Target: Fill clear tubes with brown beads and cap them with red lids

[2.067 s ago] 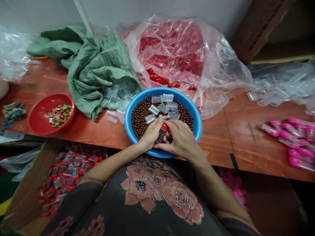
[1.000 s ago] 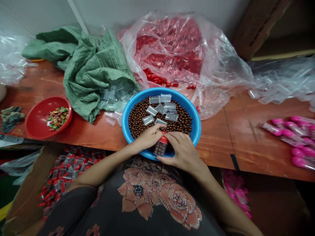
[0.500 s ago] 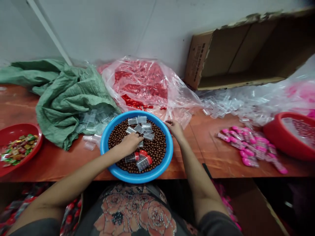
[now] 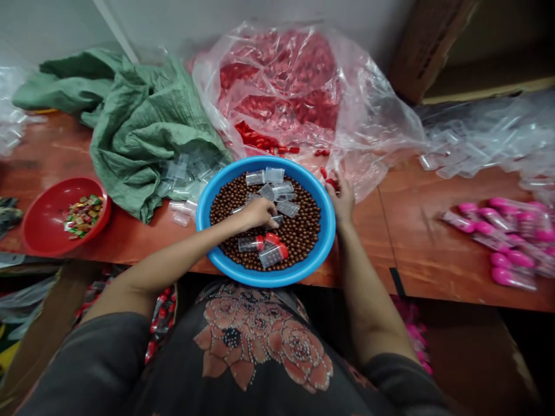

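A blue basin (image 4: 202,225) full of small brown balls (image 4: 303,231) stands in front of me. Inside it, my left hand (image 4: 260,214) is closed, with its fingertips around a clear plastic container (image 4: 276,220) low over the balls. Several uncapped clear containers (image 4: 281,188) lie on the balls behind that hand. Nearer to me in the basin are containers with red caps (image 4: 273,254), balls showing inside one. Just outside the basin's right rim, my right hand (image 4: 343,199) has its fingers closed about a red cap (image 4: 333,184), partly hidden by them.
Behind the basin lies a clear bag (image 4: 277,86) of red caps. A green cloth sack (image 4: 151,133) and loose clear containers (image 4: 184,176) are at left, beside a red bowl (image 4: 43,216) of wrapped candies. Pink-capped tubes (image 4: 515,231) lie right; a cardboard box (image 4: 429,52) stands behind.
The view has shifted, so the basin appears farther right and higher. My right hand has moved off the rim to a red cap. My left hand stays low in the basin.
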Demonstrator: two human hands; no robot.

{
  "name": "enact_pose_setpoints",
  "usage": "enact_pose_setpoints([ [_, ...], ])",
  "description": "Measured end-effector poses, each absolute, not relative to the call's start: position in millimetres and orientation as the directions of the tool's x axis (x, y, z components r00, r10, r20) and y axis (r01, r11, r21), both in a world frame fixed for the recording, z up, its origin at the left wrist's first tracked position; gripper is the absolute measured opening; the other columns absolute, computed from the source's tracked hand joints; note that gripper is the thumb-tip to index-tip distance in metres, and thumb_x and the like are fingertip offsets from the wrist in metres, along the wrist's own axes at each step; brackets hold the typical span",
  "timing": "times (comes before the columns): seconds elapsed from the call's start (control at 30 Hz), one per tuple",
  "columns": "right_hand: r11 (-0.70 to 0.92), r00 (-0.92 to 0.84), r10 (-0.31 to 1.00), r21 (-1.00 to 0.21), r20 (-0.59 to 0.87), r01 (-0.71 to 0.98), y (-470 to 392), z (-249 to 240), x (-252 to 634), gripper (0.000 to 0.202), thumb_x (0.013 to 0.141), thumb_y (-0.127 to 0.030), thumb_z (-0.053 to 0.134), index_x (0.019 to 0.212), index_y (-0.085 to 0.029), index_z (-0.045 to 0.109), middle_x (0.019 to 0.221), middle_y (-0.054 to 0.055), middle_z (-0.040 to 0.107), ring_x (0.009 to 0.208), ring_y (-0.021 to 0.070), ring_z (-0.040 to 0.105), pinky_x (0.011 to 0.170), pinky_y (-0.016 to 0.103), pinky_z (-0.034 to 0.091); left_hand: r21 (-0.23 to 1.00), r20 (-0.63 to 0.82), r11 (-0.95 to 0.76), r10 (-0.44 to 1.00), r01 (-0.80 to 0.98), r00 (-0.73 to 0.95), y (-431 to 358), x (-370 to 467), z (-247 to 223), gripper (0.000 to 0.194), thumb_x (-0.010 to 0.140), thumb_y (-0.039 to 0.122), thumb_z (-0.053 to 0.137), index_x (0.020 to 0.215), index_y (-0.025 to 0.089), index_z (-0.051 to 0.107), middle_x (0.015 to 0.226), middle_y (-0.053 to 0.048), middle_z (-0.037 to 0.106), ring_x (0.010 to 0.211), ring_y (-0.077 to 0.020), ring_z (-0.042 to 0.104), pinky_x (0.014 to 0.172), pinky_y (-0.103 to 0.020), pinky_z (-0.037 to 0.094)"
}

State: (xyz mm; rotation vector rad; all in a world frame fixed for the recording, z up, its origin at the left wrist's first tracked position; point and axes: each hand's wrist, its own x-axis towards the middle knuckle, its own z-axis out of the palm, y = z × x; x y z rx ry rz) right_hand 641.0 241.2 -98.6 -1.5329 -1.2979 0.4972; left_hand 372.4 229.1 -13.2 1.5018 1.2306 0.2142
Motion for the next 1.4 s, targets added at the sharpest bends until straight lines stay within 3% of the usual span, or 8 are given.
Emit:
enact_pose_setpoints([
  [0.1, 0.108, 0.561, 0.8, -0.972, 0.211, 0.21, 228, -93, 644, 0.038, 0.079, -0.042, 0.064, 0.111, -0.022, 0.064, 0.096, 0.003, 0.063, 0.085, 0.0164, 0.06, 0.082, 0.036, 0.053, 0.82, -0.539, 0.315, 0.707, 0.478, 0.458, 231, 384, -20, 0.031, 0.051, 0.007, 0.087, 0.075, 0.013, 0.069, 0.058, 0.004, 0.063, 0.054, -0.0131, 0.059, 0.061, -0.027, 0.049],
  [0.2, 0.179, 0.564, 0.821, -0.977, 0.083, -0.118, 210, -78, 641, 0.029, 0.075, -0.043, 0.071, 0.095, -0.023, 0.063, 0.075, -0.005, 0.055, 0.063, 0.0094, 0.056, 0.068, 0.027, 0.053, 0.835, -0.541, 0.375, 0.698, 0.404, 0.47, 229, 392, -24, 0.034, 0.052, 0.003, 0.087, 0.077, 0.013, 0.066, 0.06, 0.004, 0.064, 0.055, -0.0108, 0.06, 0.061, -0.025, 0.049],
  [0.3, 0.233, 0.564, 0.824, -0.939, 0.052, -0.253, 188, -56, 634, 0.032, 0.07, -0.041, 0.079, 0.09, -0.024, 0.061, 0.078, -0.006, 0.058, 0.065, 0.0079, 0.059, 0.067, 0.024, 0.053, 0.84, -0.542, 0.442, 0.691, 0.314, 0.478, 224, 396, -27, 0.032, 0.056, 0.001, 0.084, 0.078, 0.012, 0.064, 0.063, 0.003, 0.066, 0.058, -0.0104, 0.062, 0.063, -0.024, 0.051],
  [0.53, 0.275, 0.561, 0.824, -0.919, 0.075, -0.282, 148, -19, 606, 0.029, 0.07, -0.03, 0.079, 0.094, -0.023, 0.064, 0.089, -0.003, 0.064, 0.073, 0.0096, 0.062, 0.068, 0.025, 0.054, 0.81, -0.558, 0.564, 0.661, 0.159, 0.501, 218, 401, -29, 0.033, 0.054, -0.002, 0.084, 0.078, 0.011, 0.066, 0.066, 0.002, 0.067, 0.062, -0.009, 0.063, 0.069, -0.024, 0.052],
  [0.77, 0.19, 0.416, 0.904, -0.962, 0.095, -0.195, 127, -10, 587, 0.069, 0.072, -0.028, 0.076, 0.135, -0.037, 0.049, 0.11, 0.0, 0.065, 0.083, 0.0144, 0.066, 0.071, 0.032, 0.061, 0.758, -0.575, 0.65, 0.633, 0.048, 0.519, 213, 394, -13, 0.035, 0.06, -0.009, 0.077, 0.082, 0.012, 0.061, 0.072, -0.001, 0.068, 0.069, -0.0108, 0.066, 0.078, -0.03, 0.054],
  [0.9, 0.186, 0.308, 0.942, -0.97, 0.131, -0.158, 120, -3, 579, 0.071, 0.08, -0.028, 0.07, 0.141, -0.047, 0.04, 0.124, 0.0, 0.059, 0.08, 0.0149, 0.068, 0.069, 0.038, 0.063, 0.81, -0.455, 0.583, 0.691, -0.06, 0.562, 204, 375, 7, 0.035, 0.064, -0.006, 0.073, 0.091, 0.013, 0.064, 0.084, -0.002, 0.069, 0.08, -0.011, 0.066, 0.085, -0.03, 0.052],
  [1.07, 0.176, 0.293, 0.95, -0.963, 0.111, -0.206, 130, 12, 561, 0.059, 0.079, -0.03, 0.072, 0.131, -0.041, 0.048, 0.117, 0.0, 0.06, 0.078, 0.0154, 0.071, 0.067, 0.036, 0.064, 0.883, -0.318, 0.438, 0.823, -0.169, 0.47, 189, 361, 26, 0.036, 0.061, 0.002, 0.077, 0.093, 0.014, 0.065, 0.088, -0.001, 0.067, 0.084, -0.0112, 0.062, 0.087, -0.029, 0.05],
  [1.4, 0.197, 0.336, 0.939, -0.914, 0.073, -0.354, 151, 24, 534, 0.032, 0.066, -0.031, 0.085, 0.073, -0.022, 0.055, 0.083, -0.004, 0.062, 0.071, 0.0092, 0.064, 0.067, 0.025, 0.062, 0.875, -0.263, 0.397, 0.869, -0.277, 0.418, 178, 334, 34, 0.044, 0.065, 0.015, 0.079, 0.108, 0.016, 0.07, 0.108, -0.006, 0.07, 0.091, -0.015, 0.065, 0.089, -0.035, 0.054],
])
